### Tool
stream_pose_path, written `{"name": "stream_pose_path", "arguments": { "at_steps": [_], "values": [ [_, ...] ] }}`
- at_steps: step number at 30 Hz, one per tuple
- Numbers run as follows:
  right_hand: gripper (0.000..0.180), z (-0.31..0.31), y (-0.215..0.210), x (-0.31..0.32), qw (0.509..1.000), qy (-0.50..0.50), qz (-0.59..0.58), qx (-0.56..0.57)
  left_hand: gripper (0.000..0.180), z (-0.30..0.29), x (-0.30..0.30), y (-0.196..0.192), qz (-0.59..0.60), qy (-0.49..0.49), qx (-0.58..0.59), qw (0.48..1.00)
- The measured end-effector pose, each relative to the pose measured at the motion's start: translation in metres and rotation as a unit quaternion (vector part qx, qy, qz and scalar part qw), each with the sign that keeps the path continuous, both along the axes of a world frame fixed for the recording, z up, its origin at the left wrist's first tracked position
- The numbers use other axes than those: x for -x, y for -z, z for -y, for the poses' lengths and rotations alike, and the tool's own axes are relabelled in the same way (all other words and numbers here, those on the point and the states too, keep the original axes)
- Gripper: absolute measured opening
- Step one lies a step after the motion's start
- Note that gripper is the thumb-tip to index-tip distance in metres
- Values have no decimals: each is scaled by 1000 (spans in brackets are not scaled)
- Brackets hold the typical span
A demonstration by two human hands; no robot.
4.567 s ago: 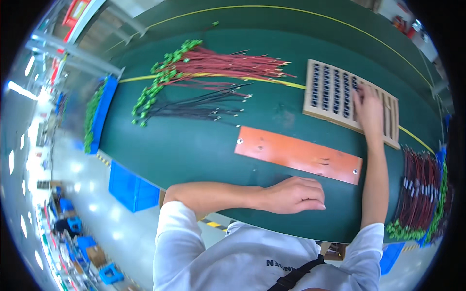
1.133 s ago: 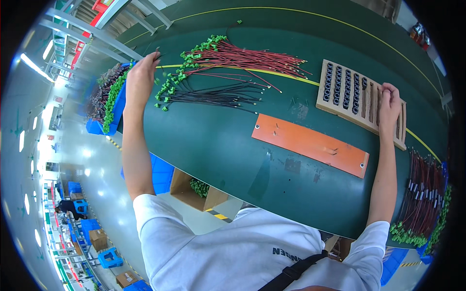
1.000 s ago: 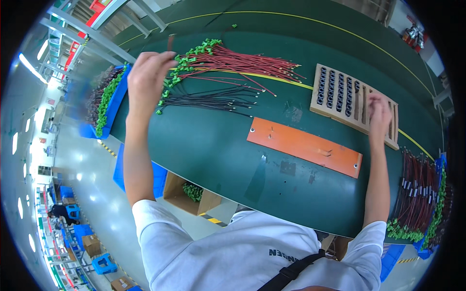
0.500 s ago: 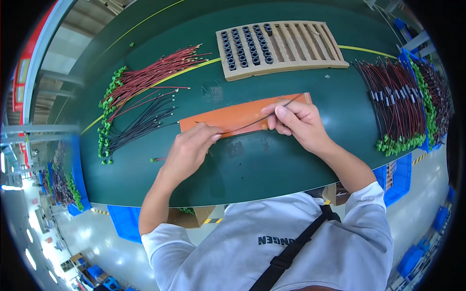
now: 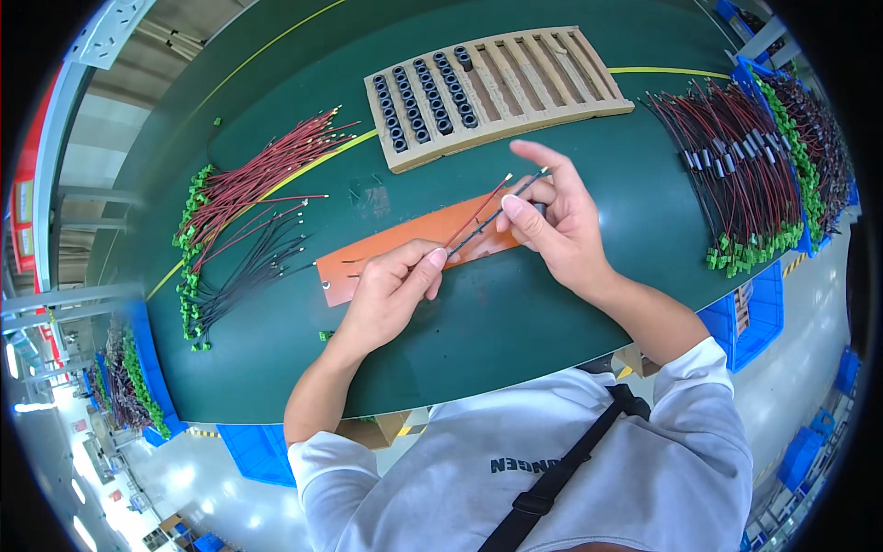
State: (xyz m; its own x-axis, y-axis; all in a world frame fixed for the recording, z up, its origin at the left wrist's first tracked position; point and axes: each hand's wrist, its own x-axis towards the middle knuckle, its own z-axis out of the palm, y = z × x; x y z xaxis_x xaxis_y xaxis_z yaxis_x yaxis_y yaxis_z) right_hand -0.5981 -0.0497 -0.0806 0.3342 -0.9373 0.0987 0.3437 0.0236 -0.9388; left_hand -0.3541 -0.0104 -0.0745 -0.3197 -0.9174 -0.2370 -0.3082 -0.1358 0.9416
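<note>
My left hand (image 5: pixel 397 293) pinches a red wire (image 5: pixel 480 213) and a black wire (image 5: pixel 475 232) between thumb and fingertips. Both wires slant up and right, with small metal terminals at their far ends. The black wire's upper part lies between the thumb and fingers of my right hand (image 5: pixel 563 221), whose index finger is raised. A small dark piece shows partly behind that thumb; its kind is hidden. Beneath both hands lies an orange board (image 5: pixel 372 247) with small dark slots or marks.
A tan slotted tray (image 5: pixel 515 127) with several black cylinders (image 5: pixel 432 101) stands at the back. Red wires (image 5: pixel 267 166) and black wires (image 5: pixel 244 262) with green connectors lie left. Finished-looking wire bundles (image 5: pixel 727 161) lie right, beside a blue bin (image 5: pixel 777 147).
The view has shifted. A single dark wire was stretched between my hands; now a red and a black wire rise together from my left hand, and my right index finger has lifted.
</note>
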Motion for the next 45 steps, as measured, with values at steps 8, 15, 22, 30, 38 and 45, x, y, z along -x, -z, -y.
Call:
{"name": "stream_pose_path", "arguments": {
  "at_steps": [8, 15, 22, 30, 38, 45],
  "values": [
    [58, 1, 7, -6, 998, -3, -10, 55, 27, -1, -2, -2, 16, -12, 34, 999],
    [65, 6, 2, -1, 993, -26, -97, 58, 24, -3, -3, -3, 50, -11, 95, 994],
    [56, 2, 4, -9, 992, 75, -42, 94, 22, -1, 1, -4, 78, -11, 146, 986],
    [46, 3, 5, -2, 992, 26, -104, 72, 21, 1, 6, -9, 82, -6, 164, 983],
    [43, 6, 9, 1, 974, 12, -187, 130, 19, 2, 10, -7, 87, 4, 176, 981],
    [30, 21, 12, 4, 994, 24, 110, -2, 17, 5, 5, -2, 115, -16, 246, 962]
  ]
}}
